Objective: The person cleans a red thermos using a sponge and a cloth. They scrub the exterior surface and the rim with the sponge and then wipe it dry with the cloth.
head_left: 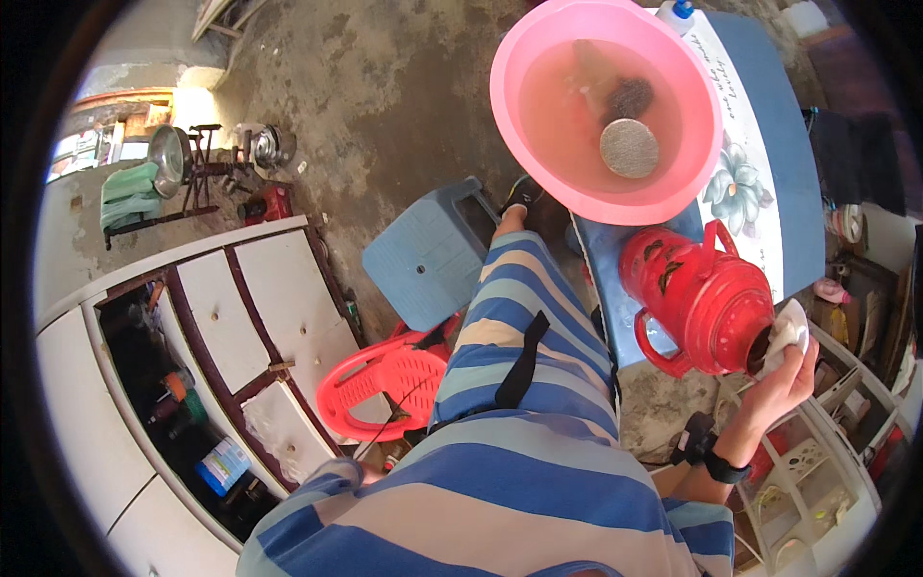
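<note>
A red vacuum flask with two handles lies on its side on the blue table, its dark mouth toward me. My right hand is closed on a crumpled white cloth and presses it against the rim of that mouth. Down by my hip, only a bit of my left hand shows past the sleeve; its fingers are hidden. Beyond the flask sits a pink basin of cloudy brownish water. In it are a round, grey, mesh-like disc and a dark scouring pad.
The blue table carries a white flowered cloth and a blue-capped bottle. A blue plastic stool and a red plastic chair stand to my left, beside a white cabinet. A cluttered shelf is at the right.
</note>
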`<move>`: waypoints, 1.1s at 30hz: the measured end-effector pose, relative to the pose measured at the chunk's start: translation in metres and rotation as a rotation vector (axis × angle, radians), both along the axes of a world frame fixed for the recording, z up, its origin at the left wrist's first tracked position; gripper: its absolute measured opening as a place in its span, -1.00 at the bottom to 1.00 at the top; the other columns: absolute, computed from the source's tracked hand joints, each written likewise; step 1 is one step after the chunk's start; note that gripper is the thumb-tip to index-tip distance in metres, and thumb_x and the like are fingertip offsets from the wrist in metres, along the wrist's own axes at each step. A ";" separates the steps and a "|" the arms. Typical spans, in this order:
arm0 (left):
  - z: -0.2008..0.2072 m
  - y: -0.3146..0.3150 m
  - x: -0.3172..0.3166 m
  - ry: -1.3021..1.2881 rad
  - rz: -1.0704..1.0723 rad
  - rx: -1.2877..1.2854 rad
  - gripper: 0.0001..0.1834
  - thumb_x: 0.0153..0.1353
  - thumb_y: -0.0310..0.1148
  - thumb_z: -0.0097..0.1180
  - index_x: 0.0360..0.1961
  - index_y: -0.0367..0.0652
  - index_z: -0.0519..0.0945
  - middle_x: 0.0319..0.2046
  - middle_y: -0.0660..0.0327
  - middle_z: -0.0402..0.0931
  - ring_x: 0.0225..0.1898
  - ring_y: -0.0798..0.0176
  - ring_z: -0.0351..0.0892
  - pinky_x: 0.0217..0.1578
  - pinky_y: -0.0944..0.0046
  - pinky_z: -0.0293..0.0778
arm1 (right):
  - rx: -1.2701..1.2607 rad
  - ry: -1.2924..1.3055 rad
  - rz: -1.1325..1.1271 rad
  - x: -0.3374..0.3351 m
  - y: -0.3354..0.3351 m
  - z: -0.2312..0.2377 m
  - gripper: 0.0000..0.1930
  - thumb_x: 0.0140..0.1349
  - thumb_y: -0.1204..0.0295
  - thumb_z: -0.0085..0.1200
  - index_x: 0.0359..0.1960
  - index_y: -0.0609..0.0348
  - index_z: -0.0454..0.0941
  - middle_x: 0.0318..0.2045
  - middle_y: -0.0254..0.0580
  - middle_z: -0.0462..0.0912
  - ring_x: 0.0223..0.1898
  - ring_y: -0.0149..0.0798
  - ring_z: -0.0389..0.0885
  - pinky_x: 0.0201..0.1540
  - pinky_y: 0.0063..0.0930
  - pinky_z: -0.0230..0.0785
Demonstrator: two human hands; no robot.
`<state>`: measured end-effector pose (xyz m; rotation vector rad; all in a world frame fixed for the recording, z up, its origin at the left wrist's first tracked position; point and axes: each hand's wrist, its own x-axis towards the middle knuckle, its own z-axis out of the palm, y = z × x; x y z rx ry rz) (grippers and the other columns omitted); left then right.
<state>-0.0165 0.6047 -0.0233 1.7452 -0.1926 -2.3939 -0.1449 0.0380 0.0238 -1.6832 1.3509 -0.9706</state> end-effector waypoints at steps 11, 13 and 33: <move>0.236 -0.042 0.187 -1.268 -0.097 0.377 -0.45 0.18 0.10 0.05 0.04 -0.06 0.60 0.02 -0.04 0.57 0.09 0.02 0.53 0.13 0.09 0.38 | -0.060 -0.006 0.004 0.009 0.006 -0.003 -0.80 0.12 0.63 -0.18 -0.34 0.47 0.53 -0.31 -0.22 0.52 -0.26 -0.40 0.42 -0.11 -0.58 0.26; 0.272 -0.065 0.241 -1.630 -0.136 0.378 -0.44 0.18 0.11 0.04 0.04 -0.06 0.59 0.03 -0.04 0.57 0.09 0.01 0.53 0.13 0.09 0.38 | -0.121 0.023 -0.026 0.013 0.009 -0.002 -0.80 0.11 0.64 -0.18 -0.35 0.47 0.52 -0.32 -0.20 0.51 -0.25 -0.37 0.42 -0.12 -0.56 0.26; 0.185 -0.217 0.765 -2.200 -0.564 0.485 -0.32 0.16 0.20 0.00 0.09 -0.13 0.57 0.16 -0.09 0.46 0.16 -0.11 0.45 0.19 0.03 0.28 | -0.853 0.119 -0.816 -0.053 0.135 -0.047 -0.66 0.16 0.52 -0.09 -0.09 0.59 0.39 -0.15 0.32 0.55 -0.15 0.23 0.61 -0.14 -0.02 0.60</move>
